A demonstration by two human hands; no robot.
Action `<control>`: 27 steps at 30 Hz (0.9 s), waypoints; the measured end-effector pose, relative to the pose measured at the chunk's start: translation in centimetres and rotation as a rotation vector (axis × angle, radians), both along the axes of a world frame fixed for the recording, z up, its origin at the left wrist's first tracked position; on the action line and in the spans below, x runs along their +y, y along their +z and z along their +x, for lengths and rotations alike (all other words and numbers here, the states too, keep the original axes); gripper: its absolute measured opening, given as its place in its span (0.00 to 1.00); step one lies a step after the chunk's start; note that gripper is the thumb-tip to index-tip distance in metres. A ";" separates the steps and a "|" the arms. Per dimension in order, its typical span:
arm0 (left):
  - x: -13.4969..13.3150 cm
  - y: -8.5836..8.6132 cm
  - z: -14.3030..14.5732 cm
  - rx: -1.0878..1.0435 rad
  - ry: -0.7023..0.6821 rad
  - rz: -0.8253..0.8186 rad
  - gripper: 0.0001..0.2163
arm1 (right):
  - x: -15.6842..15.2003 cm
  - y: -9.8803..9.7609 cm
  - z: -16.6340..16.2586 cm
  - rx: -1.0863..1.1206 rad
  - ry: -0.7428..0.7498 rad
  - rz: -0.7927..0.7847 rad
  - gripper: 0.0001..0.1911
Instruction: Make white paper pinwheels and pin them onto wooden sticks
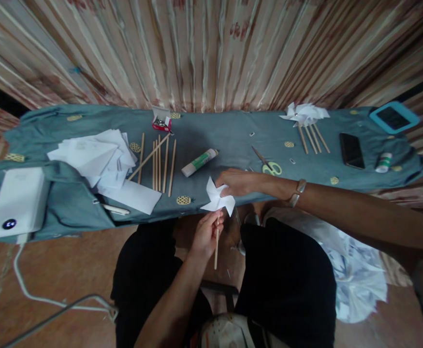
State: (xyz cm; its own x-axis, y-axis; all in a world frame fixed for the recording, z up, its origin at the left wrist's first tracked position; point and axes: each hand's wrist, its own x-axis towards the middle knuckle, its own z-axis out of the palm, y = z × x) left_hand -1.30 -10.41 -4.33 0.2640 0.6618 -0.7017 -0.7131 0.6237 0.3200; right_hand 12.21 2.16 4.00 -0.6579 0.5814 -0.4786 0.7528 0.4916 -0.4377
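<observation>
A white paper pinwheel [215, 199] is held over the near edge of the table, its blades fanned out. My left hand [208, 231] is closed round its thin wooden stick [216, 251], just under the paper; the stick's lower end points down. From the right, my right hand [237, 182] reaches in with bent fingers closed at the pinwheel's upper right blade; its fingertips are partly hidden. Just beyond the pinwheel lies a glue stick [198, 162]. Scissors [269, 165] with pale green handles rest beyond my right wrist.
Several loose wooden sticks [159, 164] and a pile of white paper [94, 155] lie left. Behind them stands a small red box [161, 120]. Finished pinwheels [305, 116], a phone [352, 151] and a blue-framed device [394, 117] are right. A cabled white power bank [22, 200] sits far left.
</observation>
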 end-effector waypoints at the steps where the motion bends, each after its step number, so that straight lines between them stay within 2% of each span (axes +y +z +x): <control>1: 0.0 0.1 0.0 0.002 -0.003 0.002 0.08 | 0.1 -0.1 0.1 0.010 -0.001 -0.014 0.05; 7: 0.1 0.3 -0.1 0.003 -0.012 -0.009 0.08 | 0.6 -0.8 0.6 0.066 -0.056 -0.073 0.05; 12: 0.1 0.2 0.0 -0.015 -0.001 -0.011 0.08 | 0.7 -0.8 0.6 0.154 -0.173 -0.121 0.05; 21: 0.1 0.1 0.0 0.006 -0.006 -0.007 0.09 | 0.9 -1.6 0.9 0.191 -0.243 -0.209 0.07; 27: 0.2 0.2 0.1 0.009 -0.002 -0.024 0.11 | 1.0 -1.5 1.0 0.089 -0.112 -0.136 0.06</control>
